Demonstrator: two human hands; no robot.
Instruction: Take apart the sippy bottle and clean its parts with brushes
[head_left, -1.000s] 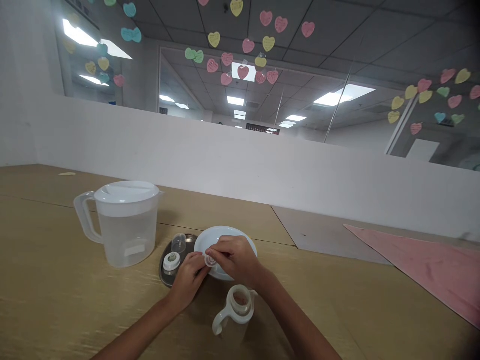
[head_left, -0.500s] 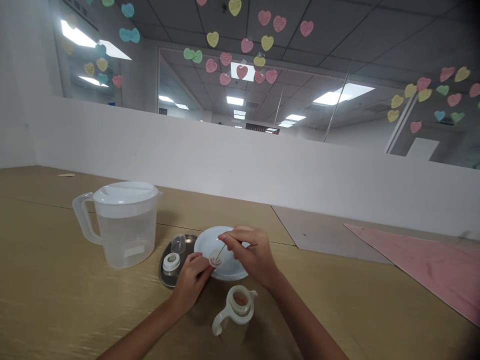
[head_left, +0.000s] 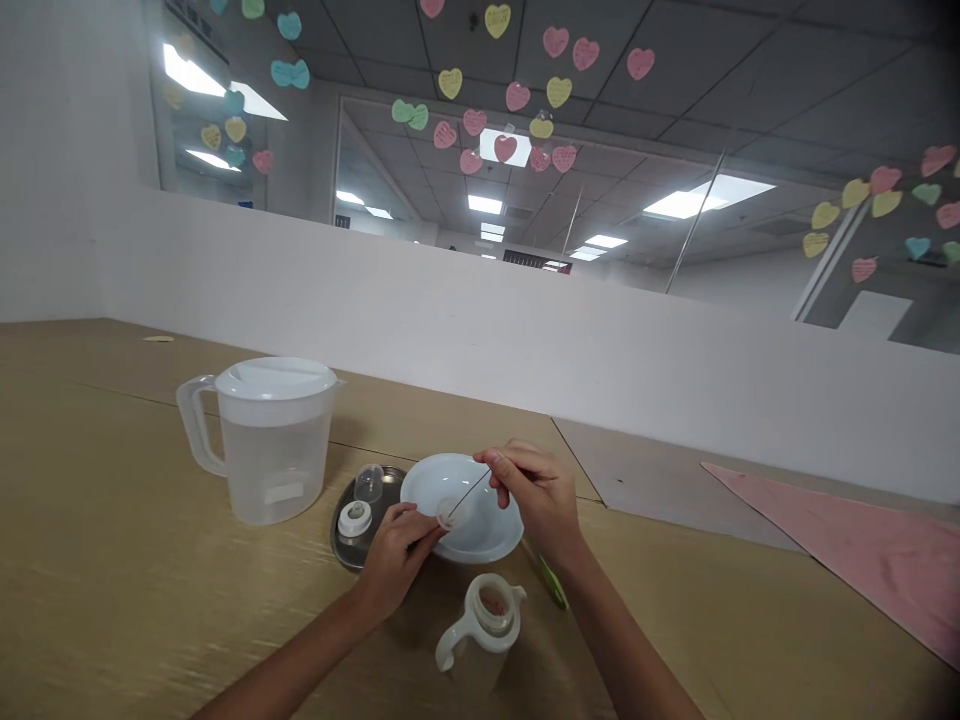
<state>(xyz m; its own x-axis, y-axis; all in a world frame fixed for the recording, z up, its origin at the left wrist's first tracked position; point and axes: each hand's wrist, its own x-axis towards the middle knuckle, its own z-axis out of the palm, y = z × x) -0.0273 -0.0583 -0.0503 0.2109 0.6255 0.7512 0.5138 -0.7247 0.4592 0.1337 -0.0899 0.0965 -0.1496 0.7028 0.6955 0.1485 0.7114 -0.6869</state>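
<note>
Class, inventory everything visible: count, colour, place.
jug: one, translucent, left
tray: one, silver, left
cap: one, clear, on tray
ring: one, white, on tray
bowl: one, white, centre
bottle: one, whitish, front
slim item: one, green, beside bottle
piece: one, translucent, held
rod: one, dark, held
sheet: one, pink, right
panel: one, grey, right
scrap: one, yellow, rear-left
table: one, tan, foreground
front wall: one, white, background
notes: many, multicoloured, top
lights: several, white, overhead
left hand: one, bare, holding piece
right hand: one, bare, holding rod

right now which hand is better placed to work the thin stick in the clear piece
Likely the right hand: it grips the thin stick, tip at the clear piece, which the left hand holds.
</note>
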